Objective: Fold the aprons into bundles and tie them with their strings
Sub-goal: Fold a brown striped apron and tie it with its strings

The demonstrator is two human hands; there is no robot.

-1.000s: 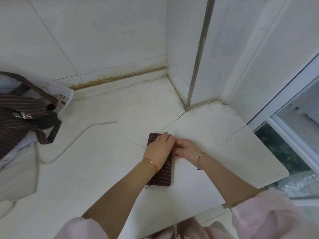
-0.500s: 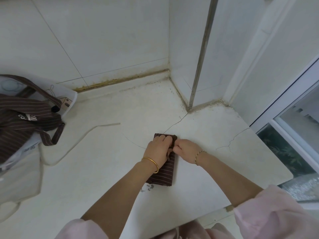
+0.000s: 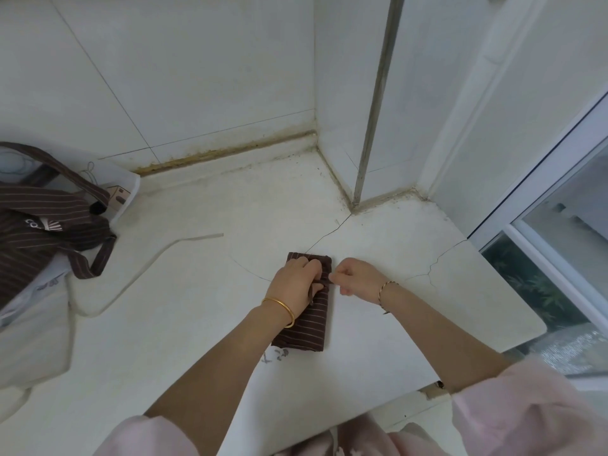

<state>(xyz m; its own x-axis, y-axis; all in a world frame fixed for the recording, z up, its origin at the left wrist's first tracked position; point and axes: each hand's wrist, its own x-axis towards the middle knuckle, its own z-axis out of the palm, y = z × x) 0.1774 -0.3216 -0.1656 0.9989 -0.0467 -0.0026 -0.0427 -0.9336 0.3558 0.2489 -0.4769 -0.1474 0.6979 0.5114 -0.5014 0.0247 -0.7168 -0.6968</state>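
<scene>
One folded, brown-striped apron bundle (image 3: 307,327) lies lengthwise near the middle of a cracked white counter (image 3: 197,324). The left hand (image 3: 292,284) rests on the bundle's far half, fingers curled round its string (image 3: 324,283). The right hand (image 3: 357,279), just beside the bundle's right edge, pinches the same string with clenched fingers. Well apart to the left, a heap of unfolded striped aprons (image 3: 36,232) rests on a white bag (image 3: 128,189). A pale strap (image 3: 158,258) trails across the counter between them.

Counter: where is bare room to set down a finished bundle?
Bare counter lies right of the folded bundle, toward the window, and between bundle and back wall. The left end is crowded: striped apron heap, white strap.
</scene>
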